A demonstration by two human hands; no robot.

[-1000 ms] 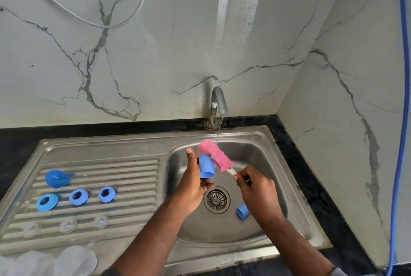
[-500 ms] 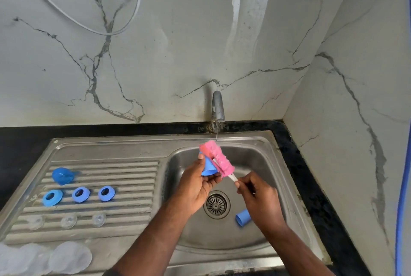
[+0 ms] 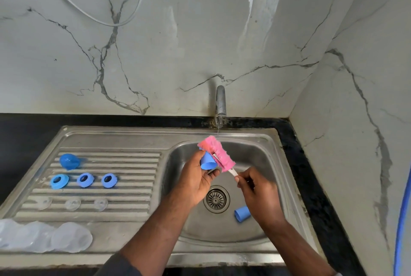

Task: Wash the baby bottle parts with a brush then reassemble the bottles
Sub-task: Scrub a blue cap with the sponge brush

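Drainboard (image 3: 133, 139) lies left of the basin (image 3: 255, 153); the tap (image 3: 220, 102) stands behind the basin. On the drainboard, three rings (image 3: 83, 180) sit behind three teats (image 3: 72, 204). A loose cap (image 3: 242, 214) lies in the basin, right of the drain (image 3: 216, 199).

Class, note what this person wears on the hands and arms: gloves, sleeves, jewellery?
Left hand and right hand are bare: no gloves, rings or watch show. Forearms are uncovered. A dark grey sleeve edge shows near the left elbow.
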